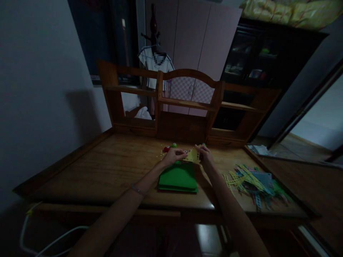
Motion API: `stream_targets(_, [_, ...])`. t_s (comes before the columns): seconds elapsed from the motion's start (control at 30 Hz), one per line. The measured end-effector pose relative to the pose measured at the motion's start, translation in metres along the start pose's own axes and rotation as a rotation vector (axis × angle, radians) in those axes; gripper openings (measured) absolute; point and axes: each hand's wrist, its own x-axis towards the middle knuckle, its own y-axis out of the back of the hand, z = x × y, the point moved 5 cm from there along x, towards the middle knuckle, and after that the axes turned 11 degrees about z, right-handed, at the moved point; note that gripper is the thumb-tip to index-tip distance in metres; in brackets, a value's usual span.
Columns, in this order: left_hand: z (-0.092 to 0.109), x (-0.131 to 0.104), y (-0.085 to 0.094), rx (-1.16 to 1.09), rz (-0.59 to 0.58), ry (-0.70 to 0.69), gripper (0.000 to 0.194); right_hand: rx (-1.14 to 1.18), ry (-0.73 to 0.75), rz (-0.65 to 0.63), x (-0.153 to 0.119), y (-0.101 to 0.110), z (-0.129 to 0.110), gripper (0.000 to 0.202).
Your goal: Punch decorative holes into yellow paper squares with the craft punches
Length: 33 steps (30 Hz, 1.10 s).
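Note:
A thin yellow sheet (192, 156) with rows of small punched holes along its edges is stretched between my two hands above the desk. My left hand (173, 156) pinches its left side with the fingers closed. At the sheet's right edge, the fingers of my right hand (205, 157) are closed on it too. Just below lies a stack of green sheets (178, 178), flat on the wood. Behind my left hand sit a small red piece (166, 149) and a green piece (173, 145), each with a round eye-like spot. Tiny yellow bits (162, 154) are scattered beside them.
A tangled heap of yellow, blue, green and pink perforated strips (249, 182) covers the desk's right side. A wooden shelf unit (187, 103) stands along the back of the desk (115, 167). At lower left a white cable (24, 228) hangs.

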Motion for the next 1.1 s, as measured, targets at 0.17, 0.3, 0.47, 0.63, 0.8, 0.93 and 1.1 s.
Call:
stream_targets(0.17, [-0.008, 0.005, 0.005, 0.094, 0.018, -0.069, 0.040, 0.076, 0.003, 0.032, 0.000, 0.002, 0.002, 0.038])
stream_targets(0.3, [0.000, 0.004, 0.017, 0.359, 0.178, -0.245, 0.026, 0.060, 0.099, 0.039, -0.002, 0.001, -0.005, 0.051])
stream_targets(0.47, [0.038, -0.014, 0.029, 0.710, 0.483, -0.532, 0.016, -0.015, 0.111, 0.106, -0.004, -0.001, -0.004, 0.062])
stream_targets(0.63, [0.060, -0.033, 0.010, 1.015, 0.481, -0.772, 0.017, -0.147, 0.039, -0.060, -0.007, -0.015, 0.010, 0.046])
stream_targets(0.8, [0.062, -0.043, -0.015, 1.114, 0.269, -0.955, 0.024, -0.110, 0.079, -0.095, -0.004, -0.018, 0.017, 0.050])
stream_targets(0.93, [0.057, -0.032, -0.005, 0.878, 0.394, -0.822, 0.055, -0.035, 0.063, -0.046, 0.003, -0.012, 0.016, 0.051])
stream_targets(1.1, [0.019, -0.003, 0.010, 0.534, 0.281, -0.515, 0.035, -0.074, 0.138, -0.065, 0.000, -0.013, 0.013, 0.046])
